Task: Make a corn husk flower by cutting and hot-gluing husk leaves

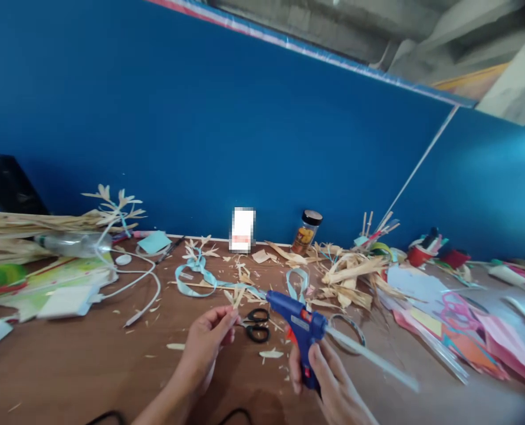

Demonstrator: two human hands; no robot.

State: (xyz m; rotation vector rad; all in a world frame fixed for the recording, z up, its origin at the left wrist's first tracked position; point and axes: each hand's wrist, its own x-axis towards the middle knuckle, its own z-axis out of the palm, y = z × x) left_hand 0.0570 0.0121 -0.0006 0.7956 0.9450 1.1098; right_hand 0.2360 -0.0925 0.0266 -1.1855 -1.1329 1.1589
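Observation:
My right hand (322, 378) grips the handle of a blue glue gun (300, 324), its nozzle pointing up and left. A long clear glue stick (373, 357) sticks out of the gun's back. Between the pinched thumb and finger of my left hand (209, 339) is a small dried husk flower (235, 295) with pale pointed petals. Black-handled scissors (258, 326) lie on the table between my hands, their blades partly hidden by the left fingers. Behind them curls a light blue ribbon (196, 283), with husk blossoms at its left end.
Husk scraps litter the brown table (125, 366). A heap of dried husks (351, 274) and a tape roll (345, 333) lie to the right, near pink scissors (459, 311). At the back stands a jar (307, 231). A white charger (68, 301) with cable lies left.

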